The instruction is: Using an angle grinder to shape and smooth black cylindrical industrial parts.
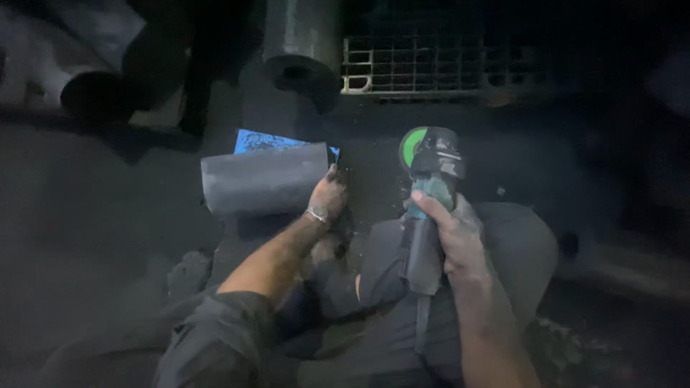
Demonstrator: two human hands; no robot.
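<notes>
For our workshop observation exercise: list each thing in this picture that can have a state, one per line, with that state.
Grey metal cylinder: lying on its side, steadied by left hand.
Green-bodied angle grinder: gripped in right hand, disc end pointing away.
Blue sheet: flat, partly under the cylinder.
Dark pipe: lying, open end showing.

Open floor (93, 237) lies at nine o'clock of the grey cylinder (264, 179), plenty of room there. At twelve o'clock a dark pipe (300, 50) and a metal grate (424, 66) block the way. Between cylinder and angle grinder (430, 194) runs a narrow gap. At three o'clock, dim bare floor.
</notes>
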